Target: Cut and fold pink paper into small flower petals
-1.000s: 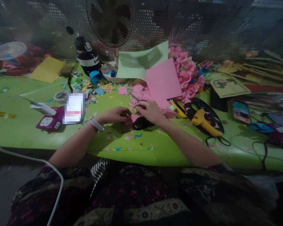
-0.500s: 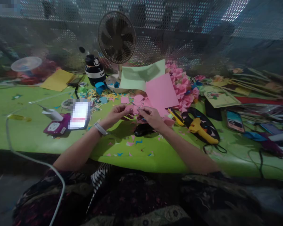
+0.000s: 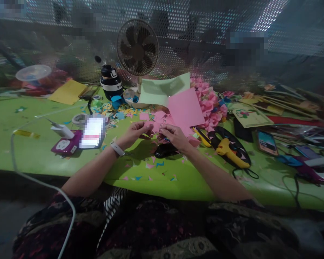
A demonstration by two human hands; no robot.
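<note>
Probably for fine control, the bare left hand (image 3: 135, 134) pinches a small pink paper piece (image 3: 155, 126) left of the large pink paper sheet (image 3: 186, 108); the right hand (image 3: 176, 138) bunches its fingertips beside it, grip unclear; right of the sheet, a yellow glue gun (image 3: 231, 152) seems handily placed.

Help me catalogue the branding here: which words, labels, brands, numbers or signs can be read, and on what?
"EN", apparently continuing out of sight: black bottle.
Too blurred to read: lit phone screen; right-side phone; purple item's white label.
Nothing else is legible.
</note>
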